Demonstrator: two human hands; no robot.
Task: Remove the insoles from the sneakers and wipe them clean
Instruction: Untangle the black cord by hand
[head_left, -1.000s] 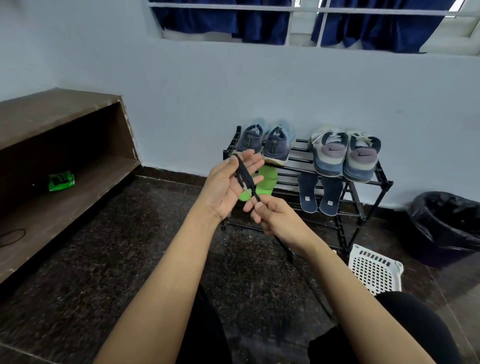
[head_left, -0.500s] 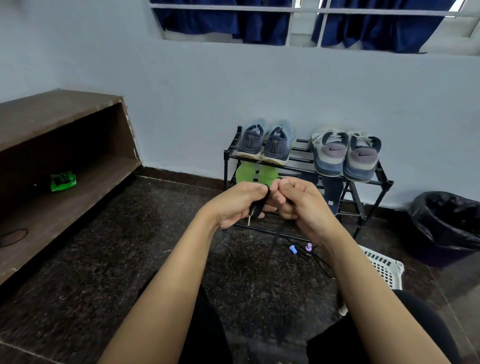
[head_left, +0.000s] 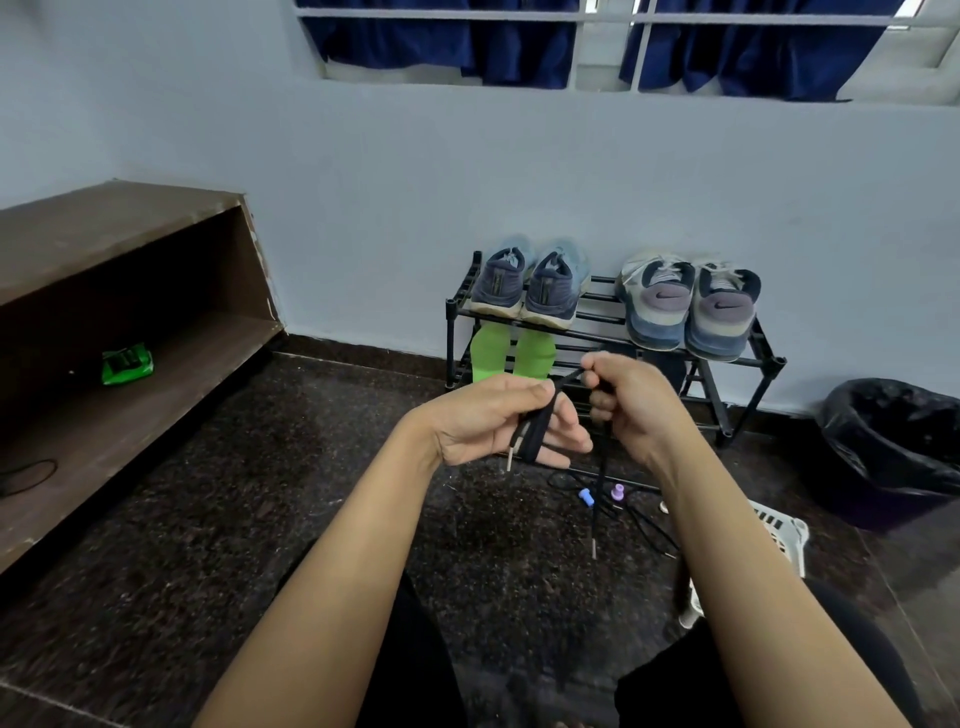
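Observation:
Both hands hold a black shoelace (head_left: 536, 428) in front of a black shoe rack (head_left: 737, 358). My left hand (head_left: 488, 421) has a folded bundle of the lace pinched between thumb and fingers. My right hand (head_left: 631, 402) grips the lace's other part, and one end hangs down to a pale tip. On the rack's top shelf stand a pair of blue sneakers (head_left: 530, 283) and a pair of grey sneakers (head_left: 688, 306). Two green insoles (head_left: 511, 353) lean on the lower shelf. Dark insoles behind my right hand are mostly hidden.
A white plastic basket (head_left: 782, 532) lies on the dark floor at the right. A black bin (head_left: 898, 447) stands further right. More laces and two small pegs (head_left: 600, 493) lie under the rack. A brown wooden shelf (head_left: 104, 395) at the left holds a green packet (head_left: 127, 364).
One second ago my left hand was spread with the lace wound round it. Both hands have since closed on the lace, and the lace now hangs lower from my right hand.

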